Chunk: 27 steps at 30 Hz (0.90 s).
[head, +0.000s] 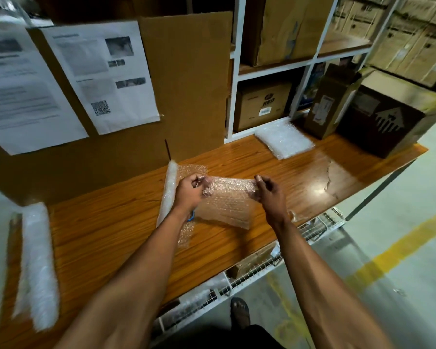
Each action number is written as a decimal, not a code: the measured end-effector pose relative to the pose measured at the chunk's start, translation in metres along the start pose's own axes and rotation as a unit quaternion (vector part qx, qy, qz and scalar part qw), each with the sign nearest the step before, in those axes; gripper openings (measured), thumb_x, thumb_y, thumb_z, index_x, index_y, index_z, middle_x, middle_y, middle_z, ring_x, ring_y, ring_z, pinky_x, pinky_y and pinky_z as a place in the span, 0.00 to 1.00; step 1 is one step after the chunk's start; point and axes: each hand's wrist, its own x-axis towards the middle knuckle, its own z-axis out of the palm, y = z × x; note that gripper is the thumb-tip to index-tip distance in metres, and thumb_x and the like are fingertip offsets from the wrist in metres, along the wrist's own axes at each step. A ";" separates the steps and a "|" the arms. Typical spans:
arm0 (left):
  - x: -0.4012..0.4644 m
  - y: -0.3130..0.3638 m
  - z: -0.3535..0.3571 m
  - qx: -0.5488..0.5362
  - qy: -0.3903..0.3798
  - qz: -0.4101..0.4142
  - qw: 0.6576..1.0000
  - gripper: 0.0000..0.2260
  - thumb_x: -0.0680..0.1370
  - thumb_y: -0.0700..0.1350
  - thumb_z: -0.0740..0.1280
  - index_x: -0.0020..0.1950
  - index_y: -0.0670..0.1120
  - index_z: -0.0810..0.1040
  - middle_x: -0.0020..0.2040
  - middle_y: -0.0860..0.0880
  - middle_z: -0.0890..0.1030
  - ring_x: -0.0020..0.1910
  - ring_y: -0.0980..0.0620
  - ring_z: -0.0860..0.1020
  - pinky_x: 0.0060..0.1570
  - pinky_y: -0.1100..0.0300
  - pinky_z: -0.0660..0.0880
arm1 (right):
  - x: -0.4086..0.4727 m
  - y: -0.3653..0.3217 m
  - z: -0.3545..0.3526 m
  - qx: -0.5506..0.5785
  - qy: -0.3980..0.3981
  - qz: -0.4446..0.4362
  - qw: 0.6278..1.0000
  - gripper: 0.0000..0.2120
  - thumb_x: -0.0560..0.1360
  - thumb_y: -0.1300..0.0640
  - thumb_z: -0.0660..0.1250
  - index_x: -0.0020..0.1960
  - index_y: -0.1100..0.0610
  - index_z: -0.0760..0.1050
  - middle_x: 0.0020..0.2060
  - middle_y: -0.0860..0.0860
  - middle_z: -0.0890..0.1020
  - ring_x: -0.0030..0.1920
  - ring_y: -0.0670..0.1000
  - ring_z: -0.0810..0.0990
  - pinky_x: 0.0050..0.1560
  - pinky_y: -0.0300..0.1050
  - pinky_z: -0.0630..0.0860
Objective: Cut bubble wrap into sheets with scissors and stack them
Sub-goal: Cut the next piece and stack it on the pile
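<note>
**Both hands hold one cut sheet of bubble wrap above the table**

Nearest to the camera are the two bare forearms, which reach from 6 o'clock up to the middle of the wooden table (106, 230). Left hand (189, 191) has its fingers curled and pinches the left upper corner of a bubble wrap sheet (228, 201). Right hand (268, 193) pinches the right upper corner in the same way. Between them the sheet is stretched, and its lower part hangs down toward the table top.

Just at 9 o'clock of the left hand lies a thin roll of bubble wrap (168, 192), with some loose wrap spread beside it and under the left wrist. A small blue thing (191, 216) shows below the left wrist; I cannot tell what it is. A second, thicker roll (39, 265) lies far at 8 o'clock near the table edge.

At 1 o'clock, well apart from the hands, a stack of cut sheets (285, 138) rests on the table close to the white shelf (235, 71). Cardboard boxes (378, 117) stand at 2 o'clock. Printed papers (103, 74) hang on a cardboard panel at 11 o'clock.
</note>
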 end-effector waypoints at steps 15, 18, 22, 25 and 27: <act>0.008 0.009 0.051 0.035 -0.024 -0.100 0.994 0.51 0.66 0.72 0.76 0.79 0.44 0.66 0.72 0.43 0.76 0.67 0.45 0.78 0.68 0.41 0.75 | 0.026 -0.018 -0.059 0.031 -0.109 0.120 0.986 0.09 0.79 0.54 0.74 0.55 0.55 0.76 0.49 0.56 0.81 0.40 0.52 0.75 0.33 0.45 0.72; 0.015 0.008 0.081 0.032 -0.048 -0.113 0.992 0.55 0.65 0.64 0.81 0.81 0.41 0.59 0.76 0.42 0.70 0.72 0.42 0.73 0.72 0.42 0.71 | 0.043 -0.028 -0.084 0.041 -0.105 0.122 0.986 0.09 0.79 0.54 0.72 0.54 0.55 0.74 0.44 0.52 0.79 0.30 0.42 0.73 0.26 0.37 0.72; 0.027 0.012 0.136 0.010 0.008 -0.125 0.992 0.43 0.71 0.55 0.80 0.79 0.41 0.65 0.71 0.41 0.77 0.67 0.45 0.78 0.69 0.47 0.74 | 0.070 -0.032 -0.128 0.013 -0.127 0.175 0.976 0.30 0.74 0.50 0.76 0.71 0.56 0.69 0.48 0.52 0.86 0.30 0.42 0.72 0.30 0.40 0.72; 0.033 0.018 0.175 0.051 0.041 -0.119 0.991 0.34 0.76 0.51 0.76 0.77 0.41 0.68 0.70 0.41 0.78 0.65 0.44 0.79 0.65 0.46 0.78 | 0.089 -0.027 -0.163 -0.044 -0.144 0.185 0.971 0.26 0.76 0.53 0.77 0.68 0.63 0.72 0.34 0.46 0.80 0.30 0.43 0.73 0.32 0.41 0.72; 0.038 0.019 0.193 0.052 0.044 -0.118 0.991 0.30 0.77 0.53 0.75 0.74 0.41 0.71 0.66 0.42 0.81 0.57 0.47 0.82 0.54 0.48 0.84 | 0.097 -0.025 -0.177 -0.049 -0.130 0.184 0.973 0.25 0.77 0.51 0.77 0.66 0.64 0.75 0.32 0.46 0.76 0.31 0.44 0.71 0.32 0.41 0.71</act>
